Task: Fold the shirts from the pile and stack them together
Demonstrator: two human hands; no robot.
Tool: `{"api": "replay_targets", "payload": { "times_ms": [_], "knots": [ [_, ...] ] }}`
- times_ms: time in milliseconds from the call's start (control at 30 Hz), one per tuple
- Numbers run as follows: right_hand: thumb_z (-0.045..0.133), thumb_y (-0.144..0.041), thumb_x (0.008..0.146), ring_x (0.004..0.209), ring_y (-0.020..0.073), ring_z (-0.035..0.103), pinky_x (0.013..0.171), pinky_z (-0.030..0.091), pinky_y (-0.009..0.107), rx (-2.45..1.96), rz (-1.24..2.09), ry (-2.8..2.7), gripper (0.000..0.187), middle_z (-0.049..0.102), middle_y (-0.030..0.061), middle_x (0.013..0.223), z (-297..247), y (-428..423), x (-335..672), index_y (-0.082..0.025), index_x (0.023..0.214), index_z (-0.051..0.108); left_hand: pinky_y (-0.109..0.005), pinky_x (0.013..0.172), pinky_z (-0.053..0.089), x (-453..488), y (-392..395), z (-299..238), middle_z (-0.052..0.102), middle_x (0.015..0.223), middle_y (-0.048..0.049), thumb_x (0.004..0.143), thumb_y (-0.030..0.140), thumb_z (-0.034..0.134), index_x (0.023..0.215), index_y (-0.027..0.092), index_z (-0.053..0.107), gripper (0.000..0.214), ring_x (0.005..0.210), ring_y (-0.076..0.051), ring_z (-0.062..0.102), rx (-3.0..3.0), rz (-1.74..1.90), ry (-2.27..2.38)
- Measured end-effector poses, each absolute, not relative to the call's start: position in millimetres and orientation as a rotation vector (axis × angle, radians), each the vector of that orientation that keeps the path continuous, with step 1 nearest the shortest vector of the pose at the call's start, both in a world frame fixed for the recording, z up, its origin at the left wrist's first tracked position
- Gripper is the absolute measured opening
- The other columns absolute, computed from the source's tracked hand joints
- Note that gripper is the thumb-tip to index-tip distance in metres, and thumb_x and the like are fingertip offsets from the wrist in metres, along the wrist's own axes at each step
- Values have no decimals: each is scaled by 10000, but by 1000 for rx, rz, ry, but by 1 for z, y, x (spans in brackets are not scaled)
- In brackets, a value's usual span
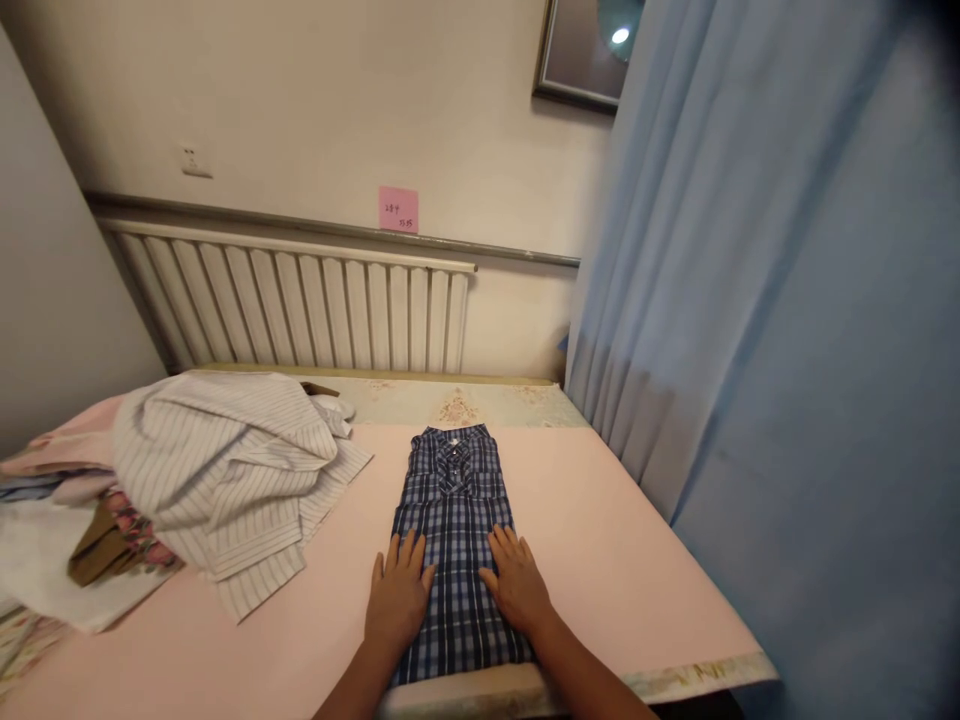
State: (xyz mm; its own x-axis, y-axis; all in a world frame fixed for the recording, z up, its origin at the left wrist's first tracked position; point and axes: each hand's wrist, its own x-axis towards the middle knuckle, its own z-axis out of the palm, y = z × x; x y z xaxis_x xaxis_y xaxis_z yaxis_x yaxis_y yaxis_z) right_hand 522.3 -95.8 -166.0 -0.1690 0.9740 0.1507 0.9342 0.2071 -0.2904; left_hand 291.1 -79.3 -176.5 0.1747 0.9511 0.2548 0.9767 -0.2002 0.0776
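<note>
A blue plaid shirt (454,530) lies folded into a long narrow strip, its collar and buttoned placket facing up and pointing away from me. My left hand (400,585) rests flat on its left edge, fingers spread. Across from it, my right hand (517,580) lies flat on the right edge, with the fingers stretched forward. Neither hand grips the cloth. Under the shirt is a pink sheet (585,520) covering the bed or table.
A heap of clothes with a striped shirt (225,460) on top lies to the left. A blue curtain (720,300) hangs along the right side. Behind the far edge stand a white radiator (315,305) and a wall with a pink note (398,209).
</note>
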Motion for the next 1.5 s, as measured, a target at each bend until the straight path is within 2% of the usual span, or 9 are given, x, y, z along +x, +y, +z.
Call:
{"api": "replay_targets", "payload": {
  "times_ms": [367, 633, 833, 1000, 1200, 1300, 1500],
  "knots": [
    [469, -438, 917, 1424, 268, 218, 1162, 195, 490, -1709, 197, -2231, 562, 318, 68, 1519, -167, -130, 532, -191, 1419, 415, -538, 1111, 232, 288, -102, -174, 352, 1519, -57, 923, 390, 325, 1415, 212, 414, 531, 1409, -298, 270, -2380, -334, -1950],
    [467, -323, 921, 1417, 250, 244, 1153, 241, 493, -1623, 167, -2239, 519, 326, 47, 1516, -177, -164, 541, -236, 1428, 396, -511, 1122, 238, 275, -114, -184, 348, 1522, -43, 930, 365, 323, 1427, 230, 390, 520, 1415, -275, 264, -2417, -386, -1929],
    [522, -263, 868, 1430, 265, 201, 1152, 235, 511, -1531, 144, -2322, 611, 277, 15, 1535, -187, -193, 551, -274, 1453, 346, -484, 1113, 295, 264, -133, -192, 339, 1525, -17, 945, 383, 331, 1423, 269, 390, 495, 1413, -255, 274, -2474, -451, -1758],
    [630, -264, 766, 1427, 294, 200, 1146, 238, 534, -1507, 219, -2340, 732, 299, 36, 1526, -184, -202, 554, -260, 1447, 362, -448, 1093, 358, 252, -152, -191, 347, 1520, 0, 932, 423, 402, 1442, 335, 326, 523, 1402, -247, 303, -2569, -519, -1474],
    [537, -119, 743, 1405, 277, 272, 1134, 271, 537, -1475, 184, -2275, 682, 414, 55, 1467, -194, -201, 555, -240, 1406, 436, -434, 1062, 420, 235, -168, -187, 364, 1508, -14, 837, 492, 562, 1474, 324, 248, 730, 1374, -272, 356, -2654, -532, -1235],
    [468, -47, 703, 1393, 268, 301, 1124, 297, 531, -1440, 114, -2261, 691, 448, 72, 1443, -201, -200, 557, -201, 1377, 476, -423, 1061, 429, 231, -171, -193, 394, 1492, -26, 819, 428, 604, 1465, 302, 288, 730, 1360, -267, 382, -2630, -533, -1183],
    [435, -25, 654, 1326, 253, 423, 1103, 360, 493, -1409, 29, -2162, 685, 511, 77, 1391, -215, -197, 564, -202, 1305, 555, -412, 1060, 438, 225, -168, -216, 497, 1425, -41, 827, 190, 523, 1352, 259, 476, 532, 1333, -232, 427, -2511, -675, -1154]
  ]
}}
